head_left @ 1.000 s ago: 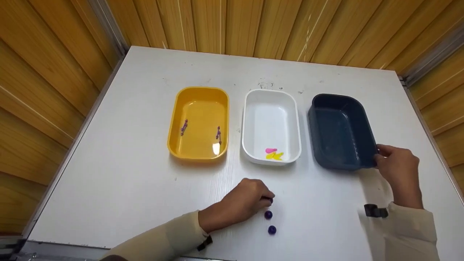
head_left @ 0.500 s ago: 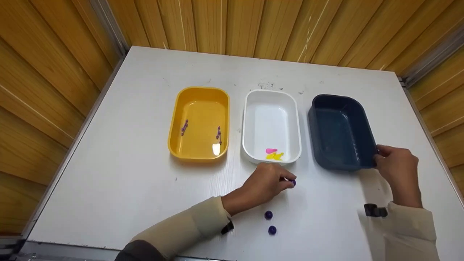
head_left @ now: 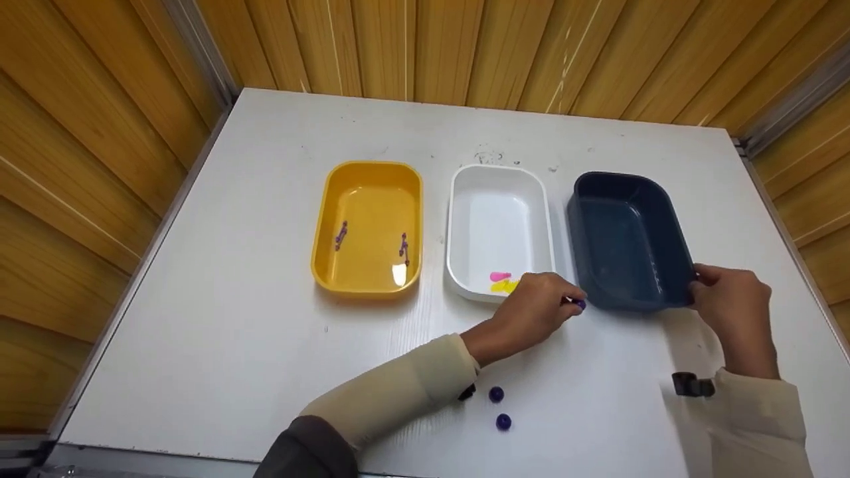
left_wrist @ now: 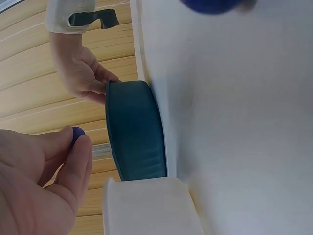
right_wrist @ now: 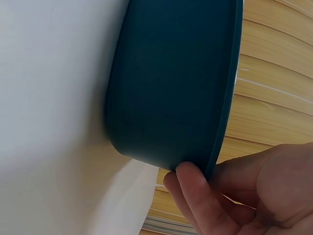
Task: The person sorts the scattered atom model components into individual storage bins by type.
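Observation:
In the head view my left hand [head_left: 534,312] pinches a small dark purple bead [head_left: 580,305] between thumb and fingertips. It is raised beside the front right corner of the white bin [head_left: 454,265], near the dark blue bin [head_left: 624,245]. The left wrist view shows the same bead [left_wrist: 77,134] at the fingertips. My right hand [head_left: 734,305] grips the front right corner of the dark blue bin, with fingers [right_wrist: 195,188] against its outer wall in the right wrist view. Two more purple beads, a nearer one [head_left: 503,422] and a farther one [head_left: 497,394], lie on the table.
A yellow bin [head_left: 321,265] at the left holds thin purple knobbed pieces [head_left: 341,236]. Inside the white bin lie a pink piece [head_left: 500,276] and yellow pieces [head_left: 503,286], partly hidden by my left hand. Wood-patterned walls [head_left: 438,53] border the white table [head_left: 199,318].
My left hand has lifted the bead off the table and carried it right and away from me, toward the dark blue bin. The right hand stays at the bin's corner.

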A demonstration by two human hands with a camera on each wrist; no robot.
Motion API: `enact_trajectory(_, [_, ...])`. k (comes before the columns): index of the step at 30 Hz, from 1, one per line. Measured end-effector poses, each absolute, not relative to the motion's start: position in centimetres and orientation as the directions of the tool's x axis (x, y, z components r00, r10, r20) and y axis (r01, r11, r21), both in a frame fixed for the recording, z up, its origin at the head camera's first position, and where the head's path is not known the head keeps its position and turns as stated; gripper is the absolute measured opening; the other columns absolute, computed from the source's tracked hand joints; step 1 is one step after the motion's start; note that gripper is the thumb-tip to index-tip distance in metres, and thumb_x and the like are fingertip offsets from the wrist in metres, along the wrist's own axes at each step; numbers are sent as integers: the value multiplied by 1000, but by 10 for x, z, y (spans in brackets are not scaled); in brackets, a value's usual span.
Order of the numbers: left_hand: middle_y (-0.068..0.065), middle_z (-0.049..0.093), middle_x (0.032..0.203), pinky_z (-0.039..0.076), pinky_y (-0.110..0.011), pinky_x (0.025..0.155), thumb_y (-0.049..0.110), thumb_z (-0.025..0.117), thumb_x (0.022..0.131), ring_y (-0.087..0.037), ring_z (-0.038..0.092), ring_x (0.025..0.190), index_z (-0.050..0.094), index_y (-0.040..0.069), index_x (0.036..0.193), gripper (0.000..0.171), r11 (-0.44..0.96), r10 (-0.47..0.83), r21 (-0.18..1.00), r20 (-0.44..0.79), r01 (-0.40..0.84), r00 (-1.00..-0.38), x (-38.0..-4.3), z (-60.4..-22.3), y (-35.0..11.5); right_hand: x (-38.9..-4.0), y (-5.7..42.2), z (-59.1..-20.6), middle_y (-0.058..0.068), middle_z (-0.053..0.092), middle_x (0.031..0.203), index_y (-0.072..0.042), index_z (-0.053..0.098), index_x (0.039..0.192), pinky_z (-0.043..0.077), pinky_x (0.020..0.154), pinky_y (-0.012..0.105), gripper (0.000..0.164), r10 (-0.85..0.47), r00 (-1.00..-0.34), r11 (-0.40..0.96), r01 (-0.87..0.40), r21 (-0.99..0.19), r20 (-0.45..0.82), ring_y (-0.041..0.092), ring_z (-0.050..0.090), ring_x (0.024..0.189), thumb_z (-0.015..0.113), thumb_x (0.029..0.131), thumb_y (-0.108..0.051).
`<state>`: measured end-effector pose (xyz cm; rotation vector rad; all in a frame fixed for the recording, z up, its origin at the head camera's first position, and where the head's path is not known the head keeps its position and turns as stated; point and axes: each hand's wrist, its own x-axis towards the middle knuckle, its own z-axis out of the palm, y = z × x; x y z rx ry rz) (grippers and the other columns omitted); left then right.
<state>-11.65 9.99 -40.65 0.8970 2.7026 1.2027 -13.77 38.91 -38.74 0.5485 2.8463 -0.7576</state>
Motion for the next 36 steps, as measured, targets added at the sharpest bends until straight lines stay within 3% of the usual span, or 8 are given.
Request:
enact_trajectory(6, [10,70,105,47,-5,80,21,65,91,2,61,93,71,21,115,25,580,525,674,121,458,-843,-128,-407,125,-136,393,-388,34,52,128,2,42,140,54,84,51,45,327,-916,803,398,-443,-231,46,61,108,47,97,-12])
enact_trajectory(9, [11,69,106,46,-7,83,22,65,91,1,61,97,71,23,115,25,603,524,650,115,463,-844,-133,-406,136,-136,393,-389,33,56,124,3,46,137,55,69,36,43,313,-930,829,366,-423,-192,45,63,105,48,96,-10])
enact_trajectory(13, [12,68,109,47,-8,86,22,64,92,1,60,101,71,24,115,25,624,516,632,108,459,-850,-139,-405,147,-136,391,-389,32,59,120,3,50,134,45,59,22,42,299,-942,849,335,-408,-151,44,64,102,50,94,-9])
enact_trajectory(27, [14,67,101,47,-8,82,24,60,94,3,55,92,71,24,112,21,649,505,629,64,427,-861,-145,-403,161,-139,387,-387,33,58,122,4,49,135,48,62,24,42,297,-941,841,339,-421,-165,43,63,102,49,95,-10])
enact_trajectory(36, [11,67,113,47,-10,89,25,64,91,1,58,104,67,24,121,30,667,486,622,54,410,-872,-144,-401,155,-138,387,-387,33,56,124,4,47,137,50,61,22,43,310,-932,825,363,-433,-190,42,64,102,48,96,-10])
